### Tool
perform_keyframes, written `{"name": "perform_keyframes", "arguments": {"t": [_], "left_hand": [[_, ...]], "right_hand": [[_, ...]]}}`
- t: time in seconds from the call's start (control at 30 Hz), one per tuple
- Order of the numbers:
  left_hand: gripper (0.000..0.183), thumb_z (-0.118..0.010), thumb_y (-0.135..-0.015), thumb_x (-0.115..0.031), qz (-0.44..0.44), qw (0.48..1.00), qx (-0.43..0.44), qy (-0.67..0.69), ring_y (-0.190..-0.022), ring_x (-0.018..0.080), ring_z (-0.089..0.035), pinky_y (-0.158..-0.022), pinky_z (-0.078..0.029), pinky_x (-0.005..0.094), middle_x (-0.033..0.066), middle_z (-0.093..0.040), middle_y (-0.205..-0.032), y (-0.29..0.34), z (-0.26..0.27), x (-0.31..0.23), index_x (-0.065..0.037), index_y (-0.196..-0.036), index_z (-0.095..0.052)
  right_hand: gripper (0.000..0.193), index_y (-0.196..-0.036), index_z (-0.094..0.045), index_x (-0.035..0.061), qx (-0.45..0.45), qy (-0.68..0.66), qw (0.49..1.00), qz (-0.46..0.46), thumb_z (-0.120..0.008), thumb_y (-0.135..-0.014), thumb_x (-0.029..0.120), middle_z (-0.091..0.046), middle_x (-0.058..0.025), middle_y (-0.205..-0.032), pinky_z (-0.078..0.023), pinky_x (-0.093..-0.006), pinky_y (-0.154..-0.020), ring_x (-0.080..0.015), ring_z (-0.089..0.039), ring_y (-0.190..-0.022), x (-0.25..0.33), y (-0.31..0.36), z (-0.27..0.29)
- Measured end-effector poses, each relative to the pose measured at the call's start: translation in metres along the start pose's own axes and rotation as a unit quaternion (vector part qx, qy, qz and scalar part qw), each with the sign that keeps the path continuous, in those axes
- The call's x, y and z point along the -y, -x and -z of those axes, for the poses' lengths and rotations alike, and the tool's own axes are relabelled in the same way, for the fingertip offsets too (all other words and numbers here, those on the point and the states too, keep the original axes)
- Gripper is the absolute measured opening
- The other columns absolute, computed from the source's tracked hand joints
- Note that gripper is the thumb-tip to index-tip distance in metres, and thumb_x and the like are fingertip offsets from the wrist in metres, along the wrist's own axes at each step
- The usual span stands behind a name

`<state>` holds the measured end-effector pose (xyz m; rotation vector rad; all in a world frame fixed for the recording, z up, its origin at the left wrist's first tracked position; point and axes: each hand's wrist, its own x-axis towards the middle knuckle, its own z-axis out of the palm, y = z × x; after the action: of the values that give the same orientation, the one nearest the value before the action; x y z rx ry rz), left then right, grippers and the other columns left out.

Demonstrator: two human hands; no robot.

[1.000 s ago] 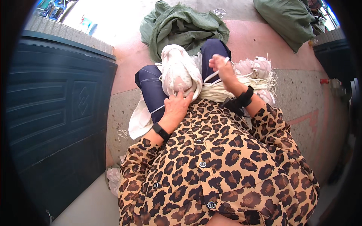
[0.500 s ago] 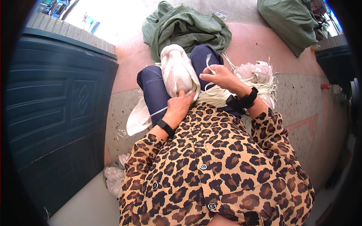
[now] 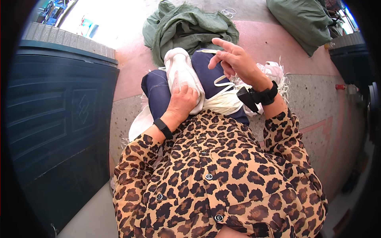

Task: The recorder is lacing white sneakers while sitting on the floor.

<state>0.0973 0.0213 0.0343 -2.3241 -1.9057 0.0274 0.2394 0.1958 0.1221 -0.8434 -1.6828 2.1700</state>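
A white and pale pink shoe (image 3: 178, 65) lies lengthwise between my knees, its rounded end pointing away from me. My left hand (image 3: 181, 102) is laid over its near part, fingers curled on the upper and gripping it. To the right, my right hand (image 3: 235, 61) is raised above my right knee, index finger stretched out and the other fingers bent. A flat cream shoelace (image 3: 223, 82) rises to those bent fingers, and its end sticks out to the left between thumb and index finger. A bundle of cream laces (image 3: 224, 102) rests on my lap.
More pale pink and white shoe pieces (image 3: 274, 70) with stringy laces are piled right of my knee. A crumpled green sack (image 3: 186, 31) lies ahead, and a fuller green sack (image 3: 299, 23) stands far right. A dark blue panelled door (image 3: 59, 119) is at my left.
My left hand has moved from poking a finger at the shoe's near opening to lying over the upper. My right hand has risen away from me, and the lace end now points left.
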Motion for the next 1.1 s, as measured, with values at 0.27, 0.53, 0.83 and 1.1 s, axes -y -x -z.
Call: {"name": "perform_keyframes", "arguments": {"t": [0.27, 0.53, 0.83, 1.1], "left_hand": [[0.044, -0.063, -0.073, -0.022, 0.26, 0.932, -0.06, 0.247, -0.09, 0.028, -0.057, -0.07, -0.045, 0.037, 0.0148, -0.059, -0.091, 0.02, 0.016, 0.01, 0.002, -0.107, -0.05], [0.039, -0.052, -0.077, -0.023, 0.39, 0.844, 0.093, 0.357, -0.084, 0.0425, -0.057, -0.076, -0.045, 0.0459, 0.0302, -0.058, -0.085, 0.028, -0.016, 0.029, 0.007, -0.102, -0.045], [0.027, -0.05, -0.087, -0.024, 0.341, 0.78, 0.075, 0.519, -0.052, 0.02, -0.053, -0.044, -0.04, 0.028, 0.0113, -0.058, -0.067, 0.02, 0.022, 0.027, 0.001, -0.087, -0.06], [0.023, -0.055, -0.087, -0.026, 0.415, 0.541, 0.117, 0.722, -0.041, 0.0016, -0.036, -0.035, -0.026, 0.0153, -0.0046, -0.044, -0.055, 0.006, 0.041, 0.015, -0.004, -0.083, -0.06]], "right_hand": [[0.028, -0.1, -0.056, -0.0006, 0.017, 0.277, 0.961, 0.0, -0.058, -0.08, 0.018, -0.06, -0.0101, -0.079, -0.046, -0.0306, -0.059, -0.018, -0.059, -0.066, -0.097, -0.009, -0.012], [0.027, -0.094, -0.055, 0.0039, -0.008, 0.524, 0.846, 0.095, -0.059, -0.077, 0.025, -0.059, -0.0141, -0.087, -0.047, -0.0405, -0.066, -0.0323, -0.059, -0.077, -0.114, -0.013, -0.052], [0.025, -0.096, -0.051, 0.0034, 0.078, 0.412, 0.878, 0.231, -0.05, -0.072, 0.0, -0.055, -0.0133, -0.092, -0.048, -0.0406, -0.065, -0.0319, -0.059, -0.076, -0.099, 0.018, -0.048], [0.024, -0.091, -0.047, 0.001, 0.116, 0.46, 0.849, 0.234, -0.055, -0.068, 0.0, -0.051, -0.0129, -0.088, -0.048, -0.0379, -0.06, -0.0301, -0.058, -0.075, -0.093, 0.024, -0.057]]}}
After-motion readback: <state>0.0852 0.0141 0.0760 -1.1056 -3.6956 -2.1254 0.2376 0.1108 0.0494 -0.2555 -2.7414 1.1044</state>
